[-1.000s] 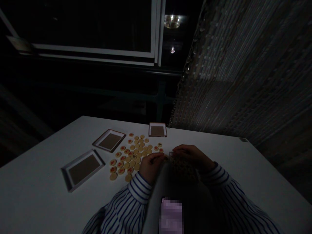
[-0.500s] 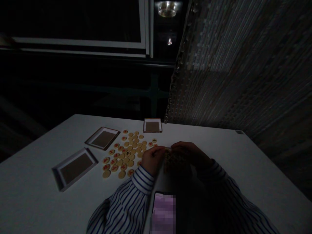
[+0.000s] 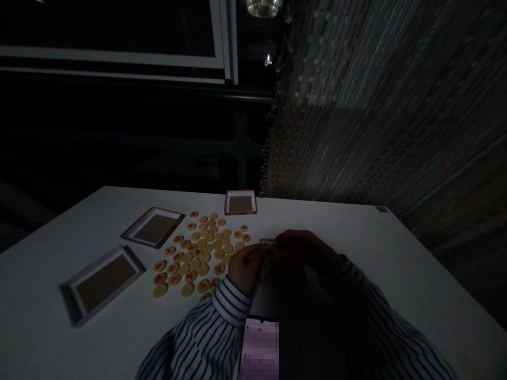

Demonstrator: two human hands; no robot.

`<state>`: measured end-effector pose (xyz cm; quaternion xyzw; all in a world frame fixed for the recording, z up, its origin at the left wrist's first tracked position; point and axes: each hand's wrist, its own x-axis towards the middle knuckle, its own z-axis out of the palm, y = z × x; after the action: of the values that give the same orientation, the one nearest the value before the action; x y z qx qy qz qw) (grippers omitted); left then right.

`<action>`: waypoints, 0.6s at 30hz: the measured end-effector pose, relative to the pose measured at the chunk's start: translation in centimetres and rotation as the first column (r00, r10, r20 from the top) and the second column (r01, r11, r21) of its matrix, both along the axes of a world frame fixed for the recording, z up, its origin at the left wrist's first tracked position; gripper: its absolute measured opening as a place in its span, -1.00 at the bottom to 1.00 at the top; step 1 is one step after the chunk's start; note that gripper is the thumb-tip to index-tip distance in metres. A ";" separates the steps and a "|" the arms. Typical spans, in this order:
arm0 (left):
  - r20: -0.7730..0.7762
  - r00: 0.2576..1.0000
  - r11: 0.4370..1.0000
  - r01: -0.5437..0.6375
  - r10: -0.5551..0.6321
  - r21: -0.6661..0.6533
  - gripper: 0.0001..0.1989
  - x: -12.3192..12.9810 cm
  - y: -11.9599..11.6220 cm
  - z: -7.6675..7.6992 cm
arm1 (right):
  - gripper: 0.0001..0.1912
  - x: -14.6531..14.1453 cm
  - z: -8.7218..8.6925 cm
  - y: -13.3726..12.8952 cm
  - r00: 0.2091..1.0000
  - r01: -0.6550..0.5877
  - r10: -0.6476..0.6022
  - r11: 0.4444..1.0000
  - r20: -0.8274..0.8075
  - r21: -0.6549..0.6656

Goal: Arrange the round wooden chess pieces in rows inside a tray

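Between my hands is a small open box (image 3: 267, 272) with a patterned tan layer of round pieces in it, mostly in dark shadow. My left hand (image 3: 246, 266) is closed at its left side, thumb and fingers bent together near the far edge. My right hand (image 3: 303, 245) curls over the box's far right part; its fingertips are close to the left ones and hard to see in the dim light. Left of my hands lie many loose Chinese chess pieces (image 3: 203, 269), some with red or black characters up, others blank side up.
On the white table (image 3: 396, 274) lie a shallow tray (image 3: 133, 258) at left, an open box lid (image 3: 174, 215) beyond it, and another open box (image 3: 240, 212) at the far edge. A lit phone (image 3: 259, 348) is near my body. A bead curtain (image 3: 336, 132) hangs at right.
The view has shifted, so the table things appear further left. My hands remain around the box; it looks more shaded and more covered by them than before.
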<state>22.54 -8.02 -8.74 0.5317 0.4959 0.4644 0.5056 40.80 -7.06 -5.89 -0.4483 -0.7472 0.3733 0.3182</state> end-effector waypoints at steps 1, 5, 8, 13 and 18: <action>-0.004 1.000 1.000 -0.004 0.004 -0.003 -0.79 0.0 -0.1 0.1 | -0.78 -0.1 -0.2 0.0 1.000 -0.005 0.005 1.000 -0.018 -0.010; -0.014 1.000 1.000 -0.002 0.002 -0.003 -0.79 -0.1 -0.2 0.4 | -0.79 -0.4 -0.5 -0.3 0.999 -0.014 0.012 0.999 -0.052 -0.047; -0.010 1.000 1.000 0.002 -0.002 -0.005 -0.79 -0.1 -0.2 0.2 | -0.80 -0.5 -0.4 -0.5 0.999 -0.010 0.008 0.999 -0.046 -0.051; 0.018 1.000 0.999 -0.008 0.009 -0.052 -0.78 0.3 -0.3 -0.1 | -0.78 -0.5 -0.6 -0.5 1.000 -0.011 0.011 1.000 -0.006 -0.001; 0.072 0.997 0.996 -0.008 0.015 -0.086 -0.75 0.6 -0.5 -0.8 | -0.78 -1.0 -0.7 -0.6 0.999 -0.020 0.020 1.000 0.035 -0.023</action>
<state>23.16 -8.53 -9.53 0.4893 0.4998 0.4646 0.5431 39.77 -7.65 -6.59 -0.4509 -0.7529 0.3770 0.2961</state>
